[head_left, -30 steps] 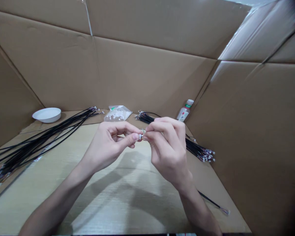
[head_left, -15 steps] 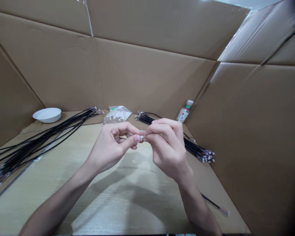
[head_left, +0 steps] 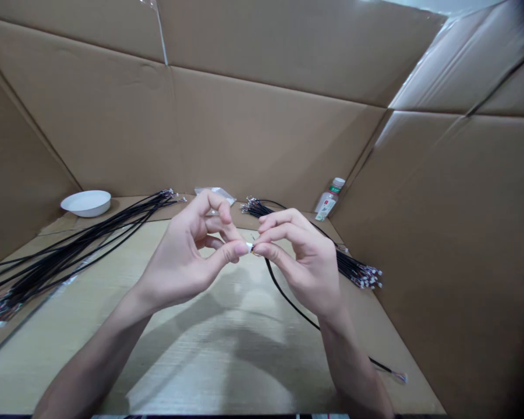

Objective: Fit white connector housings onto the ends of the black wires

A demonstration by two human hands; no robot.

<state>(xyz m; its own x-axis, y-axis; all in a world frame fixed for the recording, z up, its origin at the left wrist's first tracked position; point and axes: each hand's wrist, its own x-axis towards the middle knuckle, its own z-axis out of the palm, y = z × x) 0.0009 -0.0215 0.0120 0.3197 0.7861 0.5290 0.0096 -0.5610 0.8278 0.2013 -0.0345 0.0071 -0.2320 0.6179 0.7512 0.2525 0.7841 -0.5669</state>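
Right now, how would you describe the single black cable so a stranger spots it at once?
Over the pale board, the left hand holding a white plug nearly meets the right hand. Just below them, the black cable curves down and passes behind the right forearm. It runs singly, unlike the left bundle and right bundle.

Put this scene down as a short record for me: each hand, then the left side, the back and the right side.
Left hand: pinching a white connector
Right hand: pinching thin wires beside the connector
Left side: white bowl, black cable bundle
Back: clear plastic bag, partly hidden by the left hand
Right side: bottle, second cable bundle
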